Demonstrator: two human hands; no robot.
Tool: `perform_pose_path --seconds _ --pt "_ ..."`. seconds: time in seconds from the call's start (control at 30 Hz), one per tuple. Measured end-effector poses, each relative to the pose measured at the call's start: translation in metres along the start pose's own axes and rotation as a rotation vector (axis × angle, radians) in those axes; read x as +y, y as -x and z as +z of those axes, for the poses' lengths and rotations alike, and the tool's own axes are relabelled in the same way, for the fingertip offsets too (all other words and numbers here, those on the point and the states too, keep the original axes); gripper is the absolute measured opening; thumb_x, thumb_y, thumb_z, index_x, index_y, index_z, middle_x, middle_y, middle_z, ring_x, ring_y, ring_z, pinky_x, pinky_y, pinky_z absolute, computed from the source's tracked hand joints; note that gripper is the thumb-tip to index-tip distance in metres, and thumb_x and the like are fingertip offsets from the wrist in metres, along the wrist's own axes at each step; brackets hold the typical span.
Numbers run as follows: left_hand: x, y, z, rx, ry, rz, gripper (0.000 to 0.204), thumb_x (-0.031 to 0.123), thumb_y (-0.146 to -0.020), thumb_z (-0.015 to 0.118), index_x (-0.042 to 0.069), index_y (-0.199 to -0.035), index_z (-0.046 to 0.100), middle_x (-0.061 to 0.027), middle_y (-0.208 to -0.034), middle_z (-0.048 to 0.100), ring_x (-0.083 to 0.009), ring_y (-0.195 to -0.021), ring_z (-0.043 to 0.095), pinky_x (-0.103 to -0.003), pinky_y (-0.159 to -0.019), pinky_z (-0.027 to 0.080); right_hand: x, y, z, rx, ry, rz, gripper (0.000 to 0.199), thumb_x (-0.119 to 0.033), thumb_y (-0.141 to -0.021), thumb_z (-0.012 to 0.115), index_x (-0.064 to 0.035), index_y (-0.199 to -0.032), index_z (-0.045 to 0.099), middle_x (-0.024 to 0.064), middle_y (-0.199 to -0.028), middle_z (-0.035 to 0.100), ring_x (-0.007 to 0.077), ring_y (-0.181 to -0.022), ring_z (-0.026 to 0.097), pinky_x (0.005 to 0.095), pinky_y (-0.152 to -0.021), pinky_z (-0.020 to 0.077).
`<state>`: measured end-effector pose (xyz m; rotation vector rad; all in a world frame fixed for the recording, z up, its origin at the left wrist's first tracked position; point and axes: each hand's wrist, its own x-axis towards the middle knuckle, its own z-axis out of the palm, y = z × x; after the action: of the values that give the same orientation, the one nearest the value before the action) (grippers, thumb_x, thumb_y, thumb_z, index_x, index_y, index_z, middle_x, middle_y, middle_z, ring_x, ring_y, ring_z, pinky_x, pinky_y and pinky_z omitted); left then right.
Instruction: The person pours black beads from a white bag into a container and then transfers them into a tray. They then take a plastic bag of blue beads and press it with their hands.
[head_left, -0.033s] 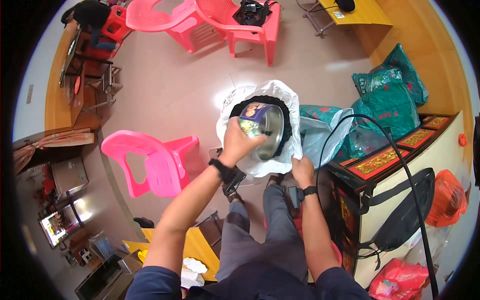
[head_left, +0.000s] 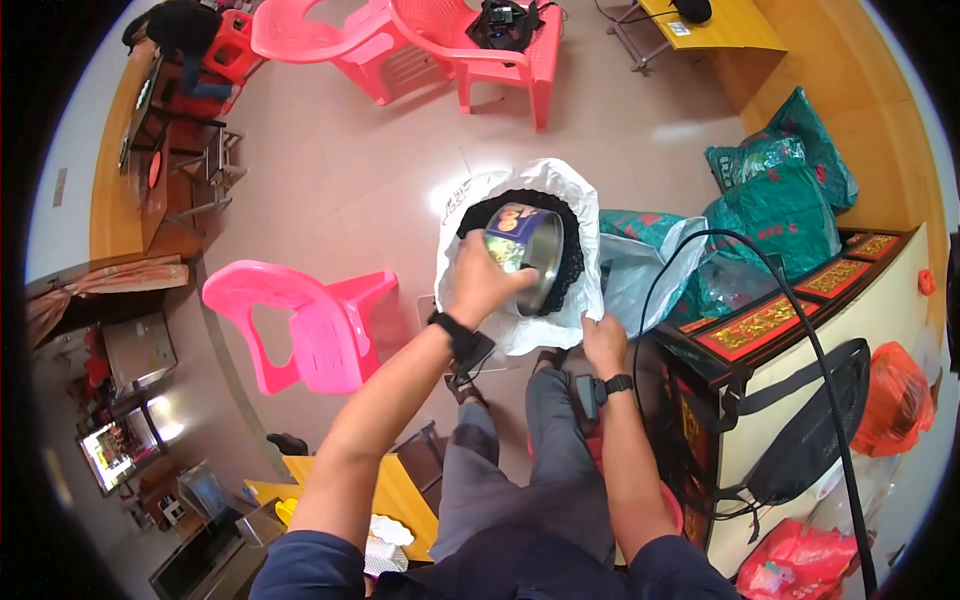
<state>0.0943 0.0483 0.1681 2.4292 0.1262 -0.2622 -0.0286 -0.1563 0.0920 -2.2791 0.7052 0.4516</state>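
Observation:
My left hand [head_left: 490,280] is wrapped round a round container [head_left: 511,238] with a purple-and-green printed label. It lies tilted on its side, its shiny, see-through or metallic end facing right. The container is within the mouth of a white sack [head_left: 560,178], over dark, grainy-looking contents [head_left: 575,240]; what they are I cannot tell. Fingers of my right hand [head_left: 604,345] are closed on the sack's near right rim. Part of the container is hidden by my left hand.
A pink chair [head_left: 300,325] stands left; more pink chairs [head_left: 500,60] are ahead. Green bags [head_left: 775,215] lie at right beside a carved red-and-gold cabinet [head_left: 760,325]. A black cable [head_left: 790,290] arcs across the right side. Another person [head_left: 180,35] sits far left.
My left hand and the container have shifted slightly, and the container's end facing right looks narrower. My right hand stays on the sack's rim.

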Motion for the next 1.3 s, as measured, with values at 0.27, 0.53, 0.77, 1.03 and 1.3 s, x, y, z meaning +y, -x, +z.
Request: perform_pose_path --seconds 0.27,0.53,0.77,1.03,1.3 --pt "-0.013 -0.063 0.006 0.048 -0.336 0.192 0.078 0.025 -0.055 0.088 0.004 -0.117 0.045 -0.0157 -0.108 0.048 -0.0362 -0.103 0.051 -0.042 -0.088 0.048 0.01 0.005 0.001 -0.004 -0.053 -0.051 0.045 -0.038 -0.087 0.056 0.0063 -0.081 0.066 0.0305 -0.075 0.061 0.0485 -0.078 0.061 0.0516 -0.067 0.0462" --pt "-0.055 -0.068 0.084 0.066 -0.337 0.302 0.085 0.018 -0.055 0.087 0.007 -0.126 0.042 -0.0167 -0.129 0.044 -0.0379 -0.12 0.044 -0.05 -0.097 0.037 0.0 0.005 -0.002 -0.142 -0.251 -0.073 0.034 -0.029 -0.091 0.055 0.003 -0.095 0.064 0.028 -0.086 0.062 0.0451 -0.085 0.062 0.0469 -0.069 0.046" --pt "-0.065 -0.078 0.111 0.072 -0.237 0.314 0.081 0.01 -0.057 0.08 0.004 -0.128 0.042 -0.0188 -0.127 0.047 -0.0394 -0.119 0.045 -0.044 -0.099 0.04 0.0 -0.005 0.007 -0.151 -0.481 -0.336 0.036 -0.021 -0.093 0.055 0.0053 -0.118 0.057 0.015 -0.11 0.063 0.0312 -0.1 0.062 0.0352 -0.088 0.0455" --pt "-0.071 -0.033 0.144 -0.068 0.004 0.142 0.088 0.023 -0.057 0.076 -0.001 -0.132 0.037 -0.0236 -0.123 0.05 -0.04 -0.112 0.053 -0.042 -0.094 0.047 -0.006 -0.003 0.034 -0.279 -0.811 -0.057 0.028 -0.024 -0.094 0.059 0.0043 -0.099 0.061 0.0042 -0.085 0.064 0.015 -0.079 0.055 0.0321 -0.073 0.0456" --pt "-0.17 -0.073 0.127 -0.325 0.167 -0.26 0.046 0.029 -0.064 0.079 0.0 -0.096 0.063 -0.0159 -0.089 0.066 -0.0262 -0.08 0.062 -0.037 -0.073 0.05 -0.024 0.003 0.045 -0.322 -0.727 -0.201 0.025 -0.02 -0.093 0.06 0.0041 -0.099 0.063 0.0095 -0.088 0.067 0.0178 -0.081 0.059 0.0338 -0.075 0.0464"
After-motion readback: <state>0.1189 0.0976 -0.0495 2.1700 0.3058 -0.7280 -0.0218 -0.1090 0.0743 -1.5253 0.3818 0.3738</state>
